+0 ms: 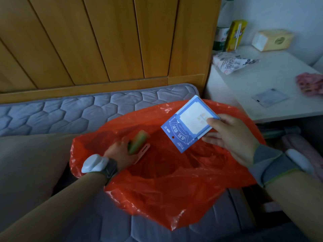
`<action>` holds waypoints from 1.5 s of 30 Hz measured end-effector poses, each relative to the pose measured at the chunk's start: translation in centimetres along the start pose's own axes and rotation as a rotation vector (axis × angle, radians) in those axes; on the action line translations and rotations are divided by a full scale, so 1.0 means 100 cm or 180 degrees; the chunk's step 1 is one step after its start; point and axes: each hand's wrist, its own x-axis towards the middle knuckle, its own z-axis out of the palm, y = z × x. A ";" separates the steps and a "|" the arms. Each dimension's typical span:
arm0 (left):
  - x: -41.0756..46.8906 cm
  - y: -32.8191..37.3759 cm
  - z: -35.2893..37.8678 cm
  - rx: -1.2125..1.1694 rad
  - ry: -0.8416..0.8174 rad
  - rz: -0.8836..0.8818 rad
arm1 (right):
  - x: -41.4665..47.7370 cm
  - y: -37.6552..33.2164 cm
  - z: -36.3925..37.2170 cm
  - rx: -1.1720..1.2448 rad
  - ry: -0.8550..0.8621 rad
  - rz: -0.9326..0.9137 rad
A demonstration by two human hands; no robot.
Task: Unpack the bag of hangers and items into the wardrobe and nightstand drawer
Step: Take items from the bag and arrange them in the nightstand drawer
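A red plastic bag [167,186] lies open on the grey quilted mattress [52,109]. My left hand [120,151] is inside the bag's mouth, gripping a green and yellow packaged item [139,141] with a pale hang tab. My right hand [229,135] holds a blue and white packaged card [187,123] above the bag's right side, thumb on its white window. Both wrists wear bands with white devices.
A white nightstand [272,79] stands to the right, carrying a bottle [221,34], a yellow box [235,34], a tissue pack [272,39], a patterned packet [230,62], a flat sachet [269,97] and pink fabric [311,82]. A wooden headboard [104,41] rises behind the mattress.
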 end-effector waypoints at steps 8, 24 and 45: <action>0.018 -0.015 0.006 0.0288 -0.0192 0.0039 | -0.003 0.004 -0.002 -0.0071 -0.0015 -0.0063; 0.022 0.005 0.024 0.0742 0.0048 0.0265 | -0.008 0.002 -0.010 -0.0123 0.0000 -0.0117; 0.030 0.028 -0.063 -0.0464 0.0819 0.0290 | -0.002 0.001 -0.007 -0.0019 0.0195 -0.0023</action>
